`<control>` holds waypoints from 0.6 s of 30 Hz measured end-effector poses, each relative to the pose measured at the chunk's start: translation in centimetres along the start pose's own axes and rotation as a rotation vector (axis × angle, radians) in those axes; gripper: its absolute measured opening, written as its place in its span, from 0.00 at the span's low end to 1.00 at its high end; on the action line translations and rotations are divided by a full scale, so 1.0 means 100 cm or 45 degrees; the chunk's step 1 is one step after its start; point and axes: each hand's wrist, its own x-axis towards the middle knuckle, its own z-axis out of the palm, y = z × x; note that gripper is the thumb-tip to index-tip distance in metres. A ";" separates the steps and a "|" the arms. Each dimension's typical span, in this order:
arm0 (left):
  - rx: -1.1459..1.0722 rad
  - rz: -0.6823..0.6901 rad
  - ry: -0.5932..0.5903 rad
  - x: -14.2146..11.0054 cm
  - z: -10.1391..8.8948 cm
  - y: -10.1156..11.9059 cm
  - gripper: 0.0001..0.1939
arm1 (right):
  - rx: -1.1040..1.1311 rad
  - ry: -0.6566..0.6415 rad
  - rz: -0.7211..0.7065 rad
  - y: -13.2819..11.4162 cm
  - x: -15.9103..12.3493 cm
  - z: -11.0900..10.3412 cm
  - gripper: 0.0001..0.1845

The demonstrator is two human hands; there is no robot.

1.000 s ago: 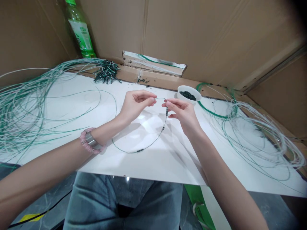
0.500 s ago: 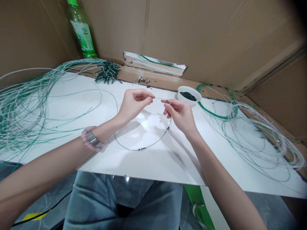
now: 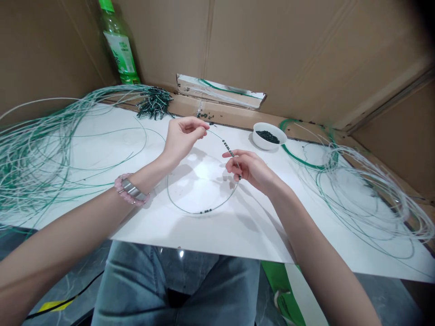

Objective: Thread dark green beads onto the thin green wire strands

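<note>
Bright, even light falls from above, though no lamp shows. A pale patch of glare lies on the glossy white table (image 3: 261, 235) inside the thin green wire loop (image 3: 217, 206), and soft grey shadows from the bare right forearm (image 3: 306, 235) spread across the surface. The top right corner of the brown corrugated cardboard wall (image 3: 306, 59) fades to dark. Wide-angle distortion bends the frame's edges and stretches the bare left forearm (image 3: 68, 231) toward the bottom corner. Fine detail looks slightly soft throughout.
</note>
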 end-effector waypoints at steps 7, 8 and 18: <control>0.035 0.032 -0.020 0.000 -0.001 0.002 0.08 | -0.013 0.091 0.025 0.001 0.000 0.006 0.10; 0.040 0.037 -0.024 0.001 -0.002 0.002 0.08 | -0.022 0.095 0.021 0.001 0.000 0.006 0.10; 0.047 0.089 -0.041 0.005 -0.005 0.000 0.08 | -0.087 0.046 -0.005 0.001 -0.005 0.009 0.12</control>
